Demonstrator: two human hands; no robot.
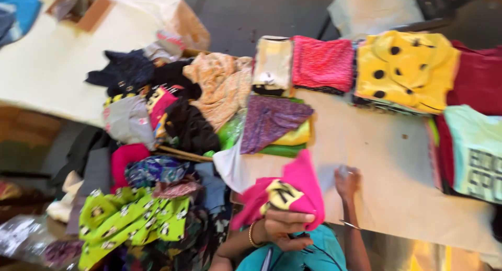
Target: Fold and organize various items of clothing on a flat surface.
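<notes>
Gripping the pink garment [293, 190] from below, your left hand [282, 228] had its fingers closed on the bunched cloth, lifting it just over the near edge of the table [376, 156]. Your right hand [347, 180] lay flat, fingers spread, on the bare tabletop beside it, probably steadying you. Folded stacks lined the far edge, the yellow spotted top [405, 70] among them.

table centre [376, 145] bare (folded stacks [405, 67] ring edges)
</notes>
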